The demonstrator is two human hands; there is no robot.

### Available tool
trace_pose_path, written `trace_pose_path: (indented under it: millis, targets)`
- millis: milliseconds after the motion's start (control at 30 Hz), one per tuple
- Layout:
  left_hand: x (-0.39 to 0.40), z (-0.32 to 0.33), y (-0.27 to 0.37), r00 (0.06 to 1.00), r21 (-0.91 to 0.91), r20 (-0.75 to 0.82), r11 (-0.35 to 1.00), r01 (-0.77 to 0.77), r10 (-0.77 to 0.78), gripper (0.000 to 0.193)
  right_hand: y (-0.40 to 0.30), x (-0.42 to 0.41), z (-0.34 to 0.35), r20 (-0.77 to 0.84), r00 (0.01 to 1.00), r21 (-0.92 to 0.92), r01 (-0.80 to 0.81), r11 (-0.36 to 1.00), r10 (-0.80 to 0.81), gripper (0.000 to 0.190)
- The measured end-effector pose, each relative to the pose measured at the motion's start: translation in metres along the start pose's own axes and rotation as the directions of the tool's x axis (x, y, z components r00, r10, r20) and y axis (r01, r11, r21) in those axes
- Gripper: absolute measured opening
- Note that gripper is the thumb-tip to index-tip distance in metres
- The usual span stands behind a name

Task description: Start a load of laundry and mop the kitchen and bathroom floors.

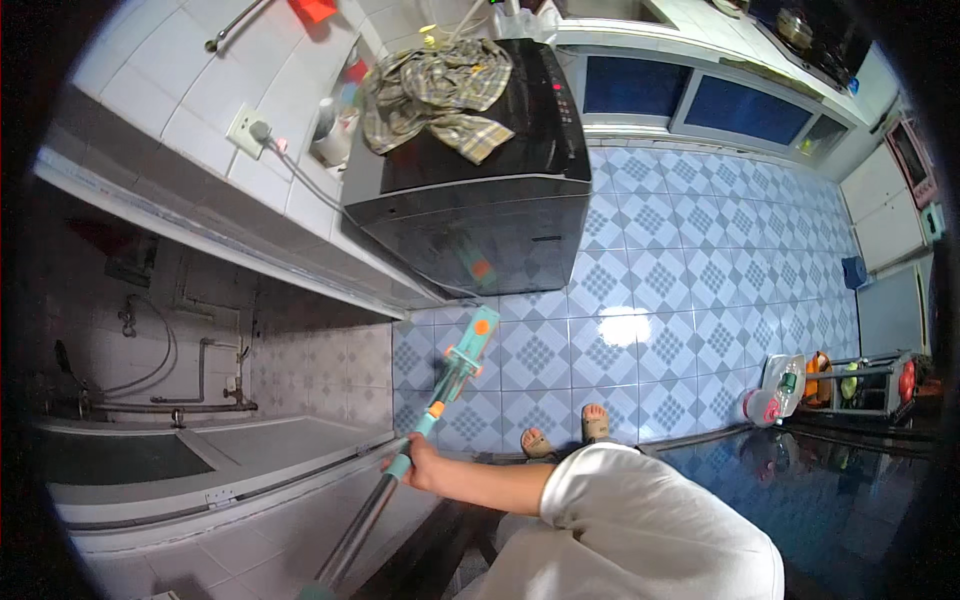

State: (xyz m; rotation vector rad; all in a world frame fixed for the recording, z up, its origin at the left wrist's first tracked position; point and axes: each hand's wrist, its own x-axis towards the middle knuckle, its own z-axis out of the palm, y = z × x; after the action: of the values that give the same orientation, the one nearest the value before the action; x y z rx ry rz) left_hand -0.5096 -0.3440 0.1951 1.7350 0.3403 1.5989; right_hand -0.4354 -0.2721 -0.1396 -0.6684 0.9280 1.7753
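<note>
My right hand point(421, 461) is closed around the teal grip of a sponge mop's metal pole point(364, 517). The pole slants from the lower left up to the teal and orange mop head point(472, 341), which is at the blue patterned tile floor just before the washing machine point(480, 232). A crumpled plaid cloth point(442, 90) lies on the machine's dark lid. My left hand is out of view. Below my arm, my sandalled feet point(566, 433) stand on the tiles.
A doorway with a raised frame point(225, 240) opens at left onto a dim room with pipes. Sliding cabinets point(697, 97) line the back. At right are a plastic bottle point(787, 381), a clear container point(761, 407) and a rack point(862, 382). A cord point(300, 174) runs behind the machine.
</note>
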Motion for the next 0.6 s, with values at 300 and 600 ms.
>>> trace_pose_path:
  millis: [300, 600]
  targets:
    - [0.008, 0.071, 0.001, 0.657, -0.446, 0.742, 0.832, 0.330, 0.137, 0.020, -0.094, -0.116, -0.108, 0.058, 0.998, 0.409, -0.022, 0.912, -0.002, 0.034]
    - [-0.053, 0.181, -0.058, 0.506, -0.707, 0.706, 0.541, 0.456, 0.496, 0.024, -0.209, -0.184, -0.238, -0.190, 0.901, 0.462, 0.433, 0.774, -0.390, 0.037]
